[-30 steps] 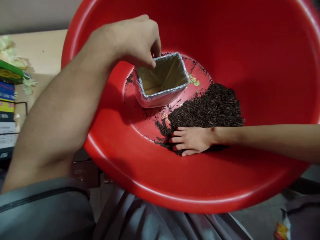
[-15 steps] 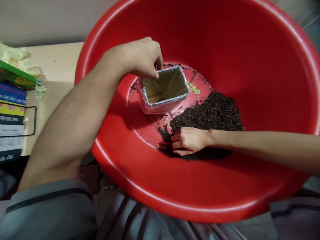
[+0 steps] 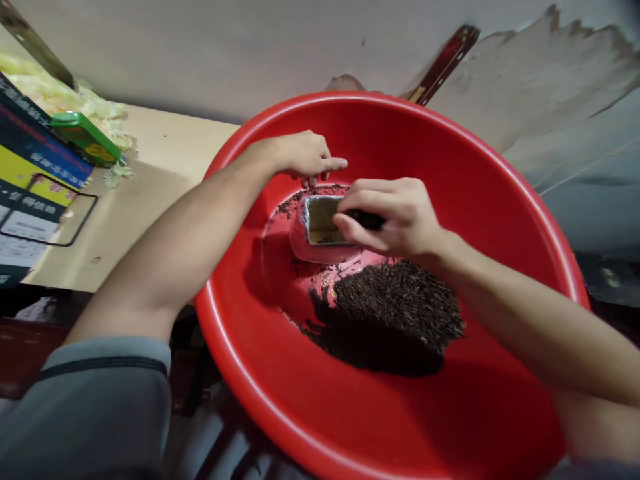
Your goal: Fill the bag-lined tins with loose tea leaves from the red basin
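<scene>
A small box (image 3: 320, 223) lined with clear plastic stands in a big red tub (image 3: 240, 373). My left hand (image 3: 307, 157) is over the box's far left side, index finger stretched out, other fingers bent, with nothing seen in it. My right hand (image 3: 395, 213) is above the box's right part, its fingers curled round a dark clump that looks like loose tea leaves. The pile of dark tea leaves (image 3: 400, 307) lies on the tub's floor, in front of the box and below my right forearm. My right hand hides part of the box's opening.
On the left a wooden tabletop (image 3: 155, 143) holds a green box (image 3: 85, 137), printed packaging (image 3: 30, 193), a thin black frame (image 3: 83, 230) and pale dried flowers (image 3: 117, 173). Behind the tub is a wall (image 3: 225, 53) with peeling paint.
My right hand has come up from the pile to the box with dark leaves in it. My left hand has let go of the box's plastic-lined rim. The view has tilted up.
</scene>
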Demonstrator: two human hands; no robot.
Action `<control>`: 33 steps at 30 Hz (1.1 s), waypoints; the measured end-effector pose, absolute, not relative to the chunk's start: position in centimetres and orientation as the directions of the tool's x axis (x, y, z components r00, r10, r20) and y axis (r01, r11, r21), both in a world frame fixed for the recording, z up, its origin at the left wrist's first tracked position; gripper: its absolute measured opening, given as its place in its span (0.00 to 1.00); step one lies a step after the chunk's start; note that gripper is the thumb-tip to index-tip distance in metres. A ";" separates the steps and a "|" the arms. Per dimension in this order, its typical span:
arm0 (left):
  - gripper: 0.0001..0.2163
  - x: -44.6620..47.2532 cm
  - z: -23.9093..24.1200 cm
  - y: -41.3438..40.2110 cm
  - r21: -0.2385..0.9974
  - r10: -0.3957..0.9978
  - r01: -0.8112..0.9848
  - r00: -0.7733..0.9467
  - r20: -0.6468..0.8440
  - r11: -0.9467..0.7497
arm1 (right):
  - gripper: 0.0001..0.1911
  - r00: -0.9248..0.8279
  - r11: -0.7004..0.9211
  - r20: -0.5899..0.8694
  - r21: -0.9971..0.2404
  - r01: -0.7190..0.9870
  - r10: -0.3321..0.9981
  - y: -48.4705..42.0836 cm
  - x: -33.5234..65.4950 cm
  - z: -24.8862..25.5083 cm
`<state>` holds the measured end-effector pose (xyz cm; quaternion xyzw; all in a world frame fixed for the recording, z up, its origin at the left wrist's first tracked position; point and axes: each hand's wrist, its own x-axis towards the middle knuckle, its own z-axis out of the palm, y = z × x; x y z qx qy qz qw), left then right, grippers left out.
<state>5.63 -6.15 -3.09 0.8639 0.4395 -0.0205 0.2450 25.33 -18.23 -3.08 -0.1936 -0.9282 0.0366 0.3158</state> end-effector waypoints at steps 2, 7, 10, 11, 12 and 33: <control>0.30 5.1 -3.2 -5.8 0.380 0.774 0.804 0.570 -0.277 -0.456 | 0.11 -0.644 0.899 0.630 -0.255 0.357 0.434 -16.6 23.8 -4.6; 0.28 4.5 -3.1 -5.6 0.387 0.787 0.847 0.503 -0.357 -0.366 | 0.13 -0.463 0.771 0.617 -0.488 0.408 0.636 -15.0 22.3 -7.6; 0.27 4.7 -3.0 -5.7 0.388 0.770 0.833 0.530 -0.354 -0.395 | 0.15 -0.418 0.722 0.589 -0.549 0.421 0.692 -15.0 22.8 -7.7; 0.26 4.8 -3.0 -5.7 0.390 0.764 0.825 0.543 -0.349 -0.408 | 0.15 -0.419 0.717 0.583 -0.555 0.421 0.697 -15.0 22.9 -7.6; 0.26 4.9 -2.9 -5.7 0.392 0.760 0.820 0.551 -0.344 -0.417 | 0.15 -0.423 0.717 0.578 -0.557 0.420 0.697 -15.1 23.0 -7.5; 0.24 5.0 -3.0 -5.9 0.313 0.755 0.843 0.533 -0.382 -0.437 | 0.07 -0.393 0.705 0.586 -0.604 0.372 0.709 -16.5 23.6 -6.3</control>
